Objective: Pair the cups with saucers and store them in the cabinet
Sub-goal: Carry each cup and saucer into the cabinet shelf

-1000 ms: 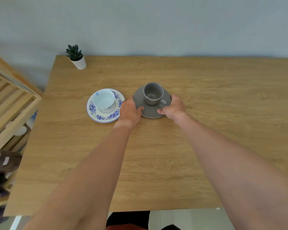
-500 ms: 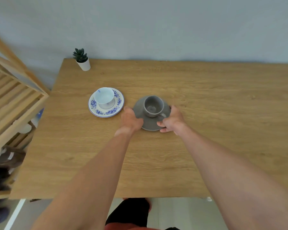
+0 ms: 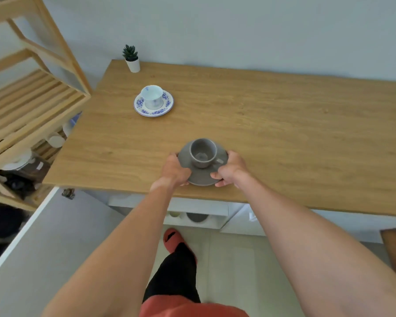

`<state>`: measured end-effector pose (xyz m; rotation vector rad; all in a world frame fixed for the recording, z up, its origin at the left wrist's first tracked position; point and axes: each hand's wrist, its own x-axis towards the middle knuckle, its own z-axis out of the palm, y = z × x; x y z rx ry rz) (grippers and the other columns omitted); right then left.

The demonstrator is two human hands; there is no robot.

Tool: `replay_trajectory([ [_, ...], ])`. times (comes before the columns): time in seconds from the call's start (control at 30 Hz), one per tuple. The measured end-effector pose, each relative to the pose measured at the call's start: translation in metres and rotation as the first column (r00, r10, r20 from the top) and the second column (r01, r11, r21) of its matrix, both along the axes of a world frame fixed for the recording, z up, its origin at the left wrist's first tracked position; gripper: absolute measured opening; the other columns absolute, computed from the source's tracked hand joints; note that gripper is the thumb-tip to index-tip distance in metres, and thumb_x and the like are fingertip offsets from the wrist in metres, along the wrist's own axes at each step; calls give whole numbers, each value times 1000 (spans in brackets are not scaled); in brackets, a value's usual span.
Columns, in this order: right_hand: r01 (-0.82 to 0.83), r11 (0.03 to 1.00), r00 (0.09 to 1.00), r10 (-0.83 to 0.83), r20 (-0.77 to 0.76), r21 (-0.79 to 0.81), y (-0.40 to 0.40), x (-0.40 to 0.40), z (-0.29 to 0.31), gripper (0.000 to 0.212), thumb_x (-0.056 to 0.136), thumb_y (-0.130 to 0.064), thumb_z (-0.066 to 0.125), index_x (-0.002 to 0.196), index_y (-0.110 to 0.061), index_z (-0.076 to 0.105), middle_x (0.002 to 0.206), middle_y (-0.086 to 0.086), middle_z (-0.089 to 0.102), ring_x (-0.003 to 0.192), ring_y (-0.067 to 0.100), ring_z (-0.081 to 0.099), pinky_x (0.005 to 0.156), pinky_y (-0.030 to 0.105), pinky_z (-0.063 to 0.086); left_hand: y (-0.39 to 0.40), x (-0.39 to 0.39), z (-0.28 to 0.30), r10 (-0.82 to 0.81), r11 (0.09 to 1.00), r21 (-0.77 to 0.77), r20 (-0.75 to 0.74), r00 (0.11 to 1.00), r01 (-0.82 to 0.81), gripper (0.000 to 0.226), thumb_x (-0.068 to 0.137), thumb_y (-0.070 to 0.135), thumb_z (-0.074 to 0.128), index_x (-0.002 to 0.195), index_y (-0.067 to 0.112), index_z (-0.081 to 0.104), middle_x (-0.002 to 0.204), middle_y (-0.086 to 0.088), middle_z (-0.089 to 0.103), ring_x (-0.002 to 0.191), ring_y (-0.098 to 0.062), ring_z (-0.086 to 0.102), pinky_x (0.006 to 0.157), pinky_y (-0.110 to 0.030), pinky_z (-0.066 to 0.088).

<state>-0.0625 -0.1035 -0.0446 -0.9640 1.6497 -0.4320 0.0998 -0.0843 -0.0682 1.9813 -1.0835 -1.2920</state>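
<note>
A grey cup (image 3: pixel 202 153) stands upright on a grey saucer (image 3: pixel 201 178), held just above the table's front edge. My left hand (image 3: pixel 174 169) grips the saucer's left rim and my right hand (image 3: pixel 230 168) grips its right rim. Farther back on the left, a white cup (image 3: pixel 151 95) sits on a blue-flowered white saucer (image 3: pixel 167 106) on the wooden table (image 3: pixel 284 133). Below the table's front edge a white cabinet (image 3: pixel 224 211) shows a shelf with a grey dish (image 3: pixel 197 217) and a pale one (image 3: pixel 174 214).
A small potted plant (image 3: pixel 131 58) stands at the table's far left corner. A slatted wooden shelf rack (image 3: pixel 28 104) with assorted items stands to the left. A white panel (image 3: pixel 44 225) angles down at the lower left. My leg and red slipper (image 3: pixel 173 241) are below.
Both hands have drawn the grey saucer with its cup from the middle of the table toward the front edge. The view has pulled back and tilted down, revealing the cabinet and the floor.
</note>
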Motion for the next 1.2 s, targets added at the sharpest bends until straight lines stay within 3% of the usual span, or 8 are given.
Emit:
replay_trajectory([
  [0.17, -69, 998, 997, 69, -41, 5, 72, -12, 1, 63, 76, 12, 75, 127, -17, 53, 128, 9, 58, 98, 36, 68, 69, 45, 63, 82, -11, -4, 35, 999, 30, -12, 999, -34, 50, 82, 1, 65, 125, 11, 43, 117, -14, 59, 94, -32, 68, 49, -28, 57],
  [0.3, -105, 994, 993, 106, -43, 27, 119, -16, 3, 64, 77, 12, 75, 128, -18, 52, 130, 8, 56, 102, 36, 66, 64, 42, 63, 133, -15, -4, 35, 999, 39, 44, 998, -37, 49, 81, 3, 66, 125, 9, 44, 110, -11, 56, 76, -23, 62, 35, -14, 44],
  [0.43, -103, 994, 995, 103, 3, 34, 154, -12, -2, 73, 77, 12, 74, 136, -23, 48, 132, 5, 54, 99, 33, 67, 55, 34, 62, 170, -8, -3, 32, 998, 61, 31, 999, -34, 49, 81, 2, 64, 124, 12, 43, 116, -14, 56, 88, -30, 68, 59, -30, 60],
  [0.57, -109, 993, 994, 109, 4, 46, 177, -3, -14, 75, 77, 11, 75, 137, -24, 46, 133, 4, 52, 100, 34, 66, 61, 38, 63, 196, 0, -6, 42, 996, 73, 64, 997, -47, 45, 80, 4, 62, 118, 17, 43, 114, -16, 59, 80, -31, 69, 43, -17, 49],
  [0.83, -135, 990, 991, 136, -17, 47, 189, 20, -46, 65, 75, 12, 75, 123, -25, 52, 128, 5, 54, 98, 33, 65, 60, 41, 63, 216, 19, -42, 108, 987, 113, 50, 993, -113, 54, 81, 6, 63, 128, 16, 39, 118, -14, 55, 93, -34, 66, 53, -25, 54],
  [0.97, -163, 984, 986, 165, -34, 66, 185, 35, -85, 67, 75, 11, 75, 127, -23, 49, 130, 7, 52, 97, 33, 64, 54, 35, 62, 214, 32, -84, 129, 981, 138, 72, 989, -138, 58, 80, 6, 65, 131, 16, 38, 116, -11, 54, 101, -32, 62, 79, -44, 61],
  [1.2, -148, 986, 985, 153, -73, 78, 151, 67, -190, 65, 76, 9, 76, 125, -25, 51, 128, 5, 55, 103, 32, 63, 53, 36, 62, 177, 62, -196, 125, 978, 159, 76, 989, -136, 54, 81, 11, 66, 129, 17, 41, 113, -10, 59, 98, -30, 65, 77, -46, 61],
])
